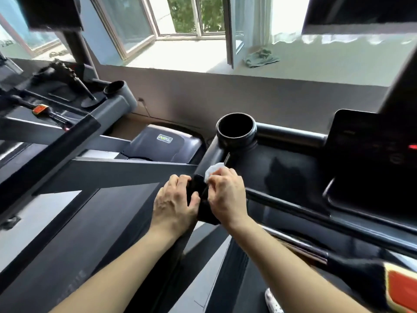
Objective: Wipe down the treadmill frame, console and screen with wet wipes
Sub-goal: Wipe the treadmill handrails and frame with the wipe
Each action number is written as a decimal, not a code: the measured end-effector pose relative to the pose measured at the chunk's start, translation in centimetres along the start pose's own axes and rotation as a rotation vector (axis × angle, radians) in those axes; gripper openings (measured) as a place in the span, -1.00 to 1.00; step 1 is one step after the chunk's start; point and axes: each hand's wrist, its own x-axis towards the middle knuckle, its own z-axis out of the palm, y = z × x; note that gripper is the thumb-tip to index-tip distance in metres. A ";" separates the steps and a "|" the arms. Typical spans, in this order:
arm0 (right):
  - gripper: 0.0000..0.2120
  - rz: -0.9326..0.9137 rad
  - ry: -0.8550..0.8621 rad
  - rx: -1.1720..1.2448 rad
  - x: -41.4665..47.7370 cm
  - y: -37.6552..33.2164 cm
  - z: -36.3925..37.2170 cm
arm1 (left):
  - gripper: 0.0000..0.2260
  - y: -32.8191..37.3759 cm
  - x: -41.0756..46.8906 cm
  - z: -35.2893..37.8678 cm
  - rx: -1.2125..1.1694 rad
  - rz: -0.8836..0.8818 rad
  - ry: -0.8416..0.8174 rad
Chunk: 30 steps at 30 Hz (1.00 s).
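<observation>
**Wiping under way**

The black handlebar grip (pixel 206 212) is being clasped by the left hand (pixel 176 199), fingers curled over it. Just right, a white wet wipe (pixel 214 169) is being pinched by the right hand (pixel 225 193) and pressed against the frame (pixel 209 153), near the cup holder (pixel 235 129).

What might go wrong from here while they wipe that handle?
The console shows a red light, so it seems powered: the wet wipe in the right hand could trip a button or leak moisture there. The left hand grips the handlebar, so the patch under it may go unwiped.
</observation>
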 end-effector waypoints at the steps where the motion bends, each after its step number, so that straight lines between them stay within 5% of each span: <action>1: -0.81 -0.005 -0.001 0.000 -0.4 -0.2 -0.1 | -0.58 -0.1 0.0 0.1 -0.012 0.006 0.005; 13: -0.84 0.206 0.104 -0.049 7.6 1.3 0.1 | -0.67 -0.4 0.7 0.7 -0.023 0.022 -0.008; 20: -0.94 0.009 -0.037 0.092 1.4 -1.9 0.2 | -0.68 -0.4 0.6 0.4 -0.059 0.023 -0.029; 30: -0.93 0.113 0.188 -0.016 6.8 0.0 0.8 | -0.67 -0.4 0.7 0.5 -0.087 0.018 -0.031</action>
